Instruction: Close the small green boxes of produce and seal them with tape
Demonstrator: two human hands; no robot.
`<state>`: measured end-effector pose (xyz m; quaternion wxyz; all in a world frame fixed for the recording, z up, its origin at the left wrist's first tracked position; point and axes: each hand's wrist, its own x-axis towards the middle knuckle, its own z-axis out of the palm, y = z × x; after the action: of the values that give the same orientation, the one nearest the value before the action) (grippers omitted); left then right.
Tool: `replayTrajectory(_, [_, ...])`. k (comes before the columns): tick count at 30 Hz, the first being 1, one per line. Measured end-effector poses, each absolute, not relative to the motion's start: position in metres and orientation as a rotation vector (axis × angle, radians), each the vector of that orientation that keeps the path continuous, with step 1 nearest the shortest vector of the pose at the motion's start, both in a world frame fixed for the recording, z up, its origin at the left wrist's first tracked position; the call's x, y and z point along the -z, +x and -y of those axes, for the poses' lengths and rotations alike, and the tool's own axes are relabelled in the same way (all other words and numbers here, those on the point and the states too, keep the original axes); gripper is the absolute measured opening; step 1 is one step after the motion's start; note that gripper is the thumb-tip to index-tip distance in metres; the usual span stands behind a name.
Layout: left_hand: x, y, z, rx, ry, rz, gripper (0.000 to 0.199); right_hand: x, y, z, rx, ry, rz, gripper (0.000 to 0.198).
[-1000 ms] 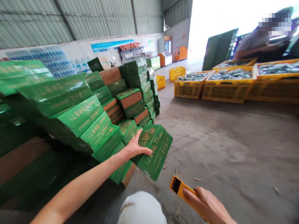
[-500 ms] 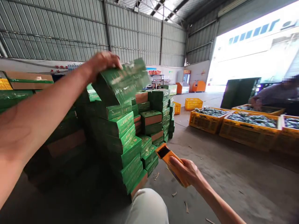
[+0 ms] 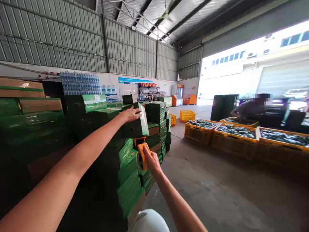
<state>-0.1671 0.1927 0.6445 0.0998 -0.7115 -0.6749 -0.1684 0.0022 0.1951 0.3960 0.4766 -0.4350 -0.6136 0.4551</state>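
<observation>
A green cardboard box (image 3: 136,126) sits tilted on top of the near stack of green boxes (image 3: 126,162), with its pale side turned right. My left hand (image 3: 130,115) holds this box from above, its fingers laid over the upper face. Just below the box, an orange tape dispenser (image 3: 143,157) is in my right hand (image 3: 152,160), fingers wrapped round it. Its head meets or nearly meets the box's lower edge; I cannot tell if they touch. The tape roll shows on the dispenser's left side.
More green boxes (image 3: 158,112) are piled behind, and others (image 3: 31,129) at left. Yellow crates (image 3: 199,132) full of small silvery packets stand at right, with a co-worker (image 3: 251,108) behind them. Bottled water (image 3: 80,83) is stacked at the back.
The box has come down from the air and turned, and my left hand has moved lower and right. My right hand has brought the tape dispenser up and left to the box. The view has shifted right.
</observation>
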Motion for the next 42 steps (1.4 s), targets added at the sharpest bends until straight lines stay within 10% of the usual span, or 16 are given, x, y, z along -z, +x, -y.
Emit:
replayTrajectory(26, [-0.324,-0.100,-0.347,0.053,-1.887,1.985,0.071,-0.180,0.066,-0.309,-1.075,-1.490,1.388,0.058])
replayTrajectory(30, [-0.312,-0.111,-0.360,0.235,-1.789,2.194,0.103,-0.169,0.074,-0.318,-1.118,-1.479,1.329,0.059])
replayTrajectory(42, [-0.349,-0.138,-0.390,-0.406,-1.899,1.826,0.095,-0.122,0.088,-0.339,-1.194,-1.500,1.132,0.066])
